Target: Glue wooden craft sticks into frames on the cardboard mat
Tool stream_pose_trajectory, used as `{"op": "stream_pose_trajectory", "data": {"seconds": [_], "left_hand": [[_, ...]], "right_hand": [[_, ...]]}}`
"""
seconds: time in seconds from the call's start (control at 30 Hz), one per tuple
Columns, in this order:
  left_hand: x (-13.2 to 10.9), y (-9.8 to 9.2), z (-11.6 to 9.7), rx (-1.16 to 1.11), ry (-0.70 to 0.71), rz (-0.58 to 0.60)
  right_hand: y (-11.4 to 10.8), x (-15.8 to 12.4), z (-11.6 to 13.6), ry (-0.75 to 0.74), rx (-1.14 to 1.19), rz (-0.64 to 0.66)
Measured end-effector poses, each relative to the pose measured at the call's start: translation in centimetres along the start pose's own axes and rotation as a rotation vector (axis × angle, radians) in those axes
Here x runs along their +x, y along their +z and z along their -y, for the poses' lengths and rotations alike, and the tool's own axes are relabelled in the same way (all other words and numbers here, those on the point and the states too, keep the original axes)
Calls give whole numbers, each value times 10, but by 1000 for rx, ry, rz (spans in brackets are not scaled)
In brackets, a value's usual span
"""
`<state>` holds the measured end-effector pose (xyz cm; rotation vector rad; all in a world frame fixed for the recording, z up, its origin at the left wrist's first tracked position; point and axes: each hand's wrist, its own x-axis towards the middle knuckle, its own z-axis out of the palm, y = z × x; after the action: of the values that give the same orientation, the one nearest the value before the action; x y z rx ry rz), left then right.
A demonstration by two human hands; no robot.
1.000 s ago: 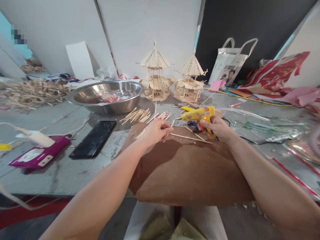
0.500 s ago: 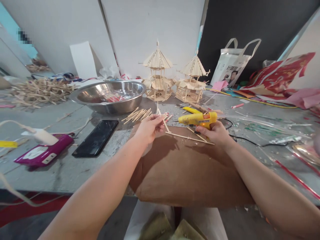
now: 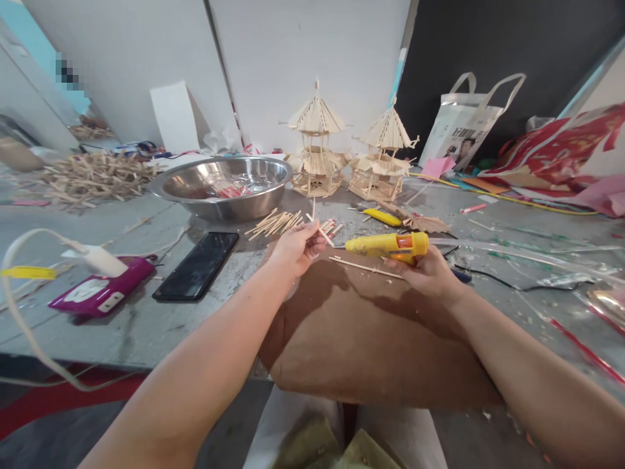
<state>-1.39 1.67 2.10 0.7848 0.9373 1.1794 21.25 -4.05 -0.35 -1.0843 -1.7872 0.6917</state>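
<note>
My left hand is closed on a thin wooden stick, which points down and right from the fingers. Gripped in my right hand is a yellow hot glue gun; its nozzle points left, close to the stick's end. Beneath them lies a brown board, and another wooden stick rests across its far part. Red-tipped sticks lie just behind my left fingers. A loose bundle of sticks sits to the left of that hand.
Two stick-built pagodas stand at the back beside a steel bowl. A black phone and a purple power strip lie left. A yellow cutter lies behind the glue gun. Cables and plastic strips cover the right side.
The stick in my left hand has lifted from the stick on the board. The glue gun has come closer, its nozzle now near that stick's end. The view has shifted slightly left.
</note>
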Motion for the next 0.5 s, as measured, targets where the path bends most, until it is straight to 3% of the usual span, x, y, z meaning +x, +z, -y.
{"op": "stream_pose_trajectory", "data": {"seconds": [0.5], "left_hand": [[-2,3,0,-11,4,12]], "right_hand": [[1,1,12,-27,-46,-23]]}}
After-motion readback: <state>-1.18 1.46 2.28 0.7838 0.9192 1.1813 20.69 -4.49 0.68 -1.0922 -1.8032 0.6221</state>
